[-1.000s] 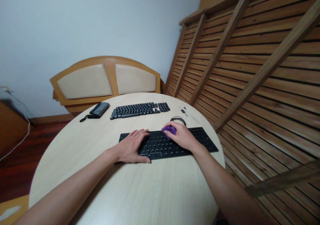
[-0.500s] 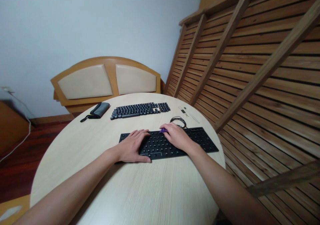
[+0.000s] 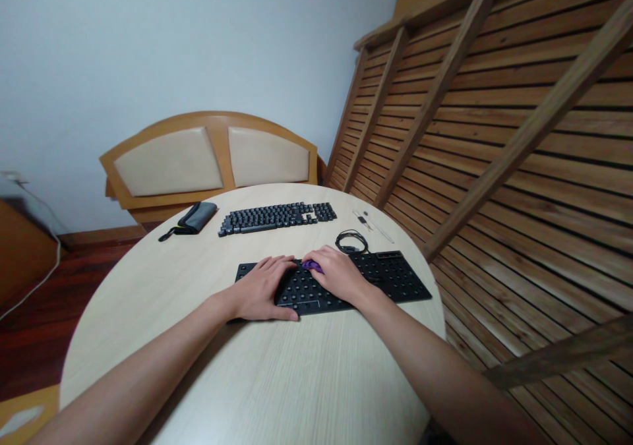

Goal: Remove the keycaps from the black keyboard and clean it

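Note:
A black keyboard base (image 3: 395,280), its keycaps off and the small stems bare, lies near the middle of the table. My left hand (image 3: 264,290) rests flat on its left end, fingers stretched toward the far edge and thumb along the front edge. Over the upper middle of the base, my right hand (image 3: 339,273) is closed on a soft-looking purple cloth (image 3: 311,266), pressed against the stems. Part of the cloth is hidden under the fingers. Behind, the removed keycaps (image 3: 267,217) lie laid out in keyboard order.
A coiled black cable (image 3: 352,240) sits behind the base. Small tools (image 3: 364,221) and a thin pale stick (image 3: 383,233) lie at the back right. A grey and black pouch (image 3: 196,218) is at the back left. Wooden slats (image 3: 475,168) lean along the right side.
My right hand has slid left along the base with the purple cloth, closer to my left hand. More of the cable and right-hand stems show. My left hand has stayed put.

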{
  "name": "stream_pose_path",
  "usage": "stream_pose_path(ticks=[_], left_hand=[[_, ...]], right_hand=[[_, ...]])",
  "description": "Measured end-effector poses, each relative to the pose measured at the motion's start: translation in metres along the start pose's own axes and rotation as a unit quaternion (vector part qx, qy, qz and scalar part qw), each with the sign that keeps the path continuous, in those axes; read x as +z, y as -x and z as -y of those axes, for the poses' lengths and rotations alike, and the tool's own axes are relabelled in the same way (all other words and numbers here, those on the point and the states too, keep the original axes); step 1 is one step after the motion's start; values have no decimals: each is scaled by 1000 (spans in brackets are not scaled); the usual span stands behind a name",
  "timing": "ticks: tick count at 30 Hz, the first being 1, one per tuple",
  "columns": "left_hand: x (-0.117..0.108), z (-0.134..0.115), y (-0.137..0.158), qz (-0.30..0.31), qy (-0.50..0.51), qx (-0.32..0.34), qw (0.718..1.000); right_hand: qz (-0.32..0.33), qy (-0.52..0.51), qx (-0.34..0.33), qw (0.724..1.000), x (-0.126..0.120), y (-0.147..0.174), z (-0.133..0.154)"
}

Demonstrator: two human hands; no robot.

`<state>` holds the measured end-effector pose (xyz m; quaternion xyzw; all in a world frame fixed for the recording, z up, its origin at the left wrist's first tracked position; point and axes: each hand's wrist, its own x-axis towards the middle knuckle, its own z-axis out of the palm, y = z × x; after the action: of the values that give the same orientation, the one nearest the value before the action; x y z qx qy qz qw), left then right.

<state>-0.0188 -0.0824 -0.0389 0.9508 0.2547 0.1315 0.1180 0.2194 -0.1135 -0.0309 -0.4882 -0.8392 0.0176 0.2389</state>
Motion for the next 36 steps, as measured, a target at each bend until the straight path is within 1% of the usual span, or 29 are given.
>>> stream_pose_path(ticks=[5,7,11,13,14,16,18,21,23,26,29,31,34,36], left_hand=[[1,2,0,-4,9,1,1000],[0,2,0,-3,10,-2,1000],[0,0,0,-3,5,0,1000],[0,0,0,-2,4,0,1000],[0,0,0,-3,6,0,1000],[0,1,1,-6,13,3,1000],[0,2,1,-11,19,5,1000],[-2,1,1,-13,24,2,1000],[-4,-2,0,-10,32,-12,999],[-7,-7,-3,-15,55,-50,997],[-7,-16,-8,-58,104,-70,990],[-6,-23,-12,-95,163,-77,979],[-4,-29,-17,-140,236,-107,956],[-3,-27,-18,-189,253,-138,939]], right_hand=[[31,10,-51,998,-3,-2,-1],[42,13,-57,997,-5,-4,-1],[51,7,-44,998,-4,-7,0],[40,-34,-21,998,-1,-7,-3],[28,-71,-3,997,1,-8,-5],[-6,-163,40,986,4,-7,-9],[-44,-238,74,967,5,-6,-13],[-97,-289,105,946,5,-5,-16],[-118,-326,114,931,5,-5,-16],[-121,-410,119,896,6,-5,-14],[-99,-481,116,864,9,-6,-8],[-83,-499,112,855,10,-6,-3],[-68,-493,107,861,10,-7,3],[-68,-472,99,873,8,-7,3]])
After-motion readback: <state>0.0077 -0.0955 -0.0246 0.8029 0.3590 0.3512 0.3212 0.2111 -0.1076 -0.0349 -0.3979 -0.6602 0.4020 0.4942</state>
